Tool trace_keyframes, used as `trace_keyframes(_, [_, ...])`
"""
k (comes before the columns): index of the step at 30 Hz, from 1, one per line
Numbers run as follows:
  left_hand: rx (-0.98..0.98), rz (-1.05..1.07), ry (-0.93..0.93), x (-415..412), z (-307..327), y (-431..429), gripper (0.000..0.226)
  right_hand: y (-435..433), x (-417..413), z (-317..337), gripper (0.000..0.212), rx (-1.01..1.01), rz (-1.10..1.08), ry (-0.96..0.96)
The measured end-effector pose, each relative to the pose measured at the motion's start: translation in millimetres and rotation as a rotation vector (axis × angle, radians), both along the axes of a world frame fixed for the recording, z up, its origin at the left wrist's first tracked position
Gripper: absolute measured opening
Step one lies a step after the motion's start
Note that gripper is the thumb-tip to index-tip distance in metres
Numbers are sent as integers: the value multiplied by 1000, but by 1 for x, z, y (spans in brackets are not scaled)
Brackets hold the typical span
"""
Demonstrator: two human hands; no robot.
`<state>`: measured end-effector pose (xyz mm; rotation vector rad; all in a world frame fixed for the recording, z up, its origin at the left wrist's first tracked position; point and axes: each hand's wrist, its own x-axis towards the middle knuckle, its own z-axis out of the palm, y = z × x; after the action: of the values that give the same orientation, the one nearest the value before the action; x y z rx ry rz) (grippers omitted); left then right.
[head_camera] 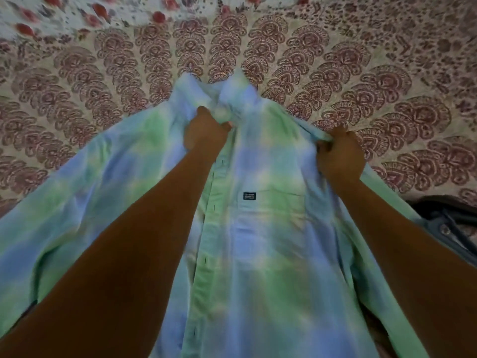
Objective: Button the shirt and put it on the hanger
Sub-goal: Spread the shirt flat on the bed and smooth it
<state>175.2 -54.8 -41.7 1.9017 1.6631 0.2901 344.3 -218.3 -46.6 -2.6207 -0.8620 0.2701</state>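
Note:
A blue, green and white plaid shirt point(268, 241) lies front up on the bed, collar pointing away from me, with a small dark label on its chest pocket. My left hand point(205, 130) is closed on the shirt's front just below the collar. My right hand point(339, 153) grips a fold of the shirt at its right shoulder. The button placket runs down the middle between my forearms; the image is blurred, so I cannot tell which buttons are fastened. No hanger is in view.
A patterned bedspread point(103, 73) in maroon and cream covers the bed under the shirt. A floral cloth point(64, 14) lies at the far left. A dark blue garment point(449, 228) sits at the right edge.

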Motion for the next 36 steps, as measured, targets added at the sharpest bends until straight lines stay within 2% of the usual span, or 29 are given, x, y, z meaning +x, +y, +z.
trace_keyframes(4, [-41, -112, -4, -4, 2, 22, 19, 1, 6, -2, 29, 117, -53, -85])
trace_keyframes(6, [19, -136, -3, -9, 4, 31, 14, 1, 7, -2, 30, 164, -60, -109])
trace_keyframes(8, [76, -126, -31, -13, 8, 39, 21, 1, 9, -3, 30, 203, -41, -99])
trace_keyframes(11, [39, -282, -44, -14, 7, 40, 53, 2, 12, -5, 32, 225, 6, -55])
trace_keyframes(13, [52, -398, 33, -9, 4, 33, 50, 1, 16, -5, 32, 235, 7, -42])
trace_keyframes(15, [98, -342, 7, -6, 7, 36, 40, 3, 18, -5, 31, 238, -9, -37])
trace_keyframes(18, [154, -87, -85, -11, 13, 58, 35, 7, 18, -7, 32, 220, 4, -47])
trace_keyframes(20, [119, -74, -159, -16, 12, 64, 30, 9, 13, -12, 36, 178, 32, -42])
trace_keyframes(21, [71, -92, -200, -17, 10, 61, 35, 9, 10, -14, 40, 169, 39, -26])
trace_keyframes(23, [12, -124, -270, -28, 6, 39, 45, 4, -3, -15, 53, 172, 71, 20])
trace_keyframes(25, [154, -179, -240, -55, 1, 2, 43, -17, -25, -16, 64, 154, 126, 34])
trace_keyframes(26, [238, -224, -212, -75, -5, -19, 40, -33, -39, -19, 64, 131, 157, 11])
trace_keyframes(28, [286, -273, -142, -125, -13, -76, 38, -82, -80, -22, 57, 85, 222, -77])
trace_keyframes(31, [240, -281, 39, -204, -22, -164, 46, -163, -141, -22, 51, 42, 273, -114])
trace_keyframes(36, [159, -234, 195, -311, -9, -299, 44, -289, -215, -12, 48, -48, 258, -110])
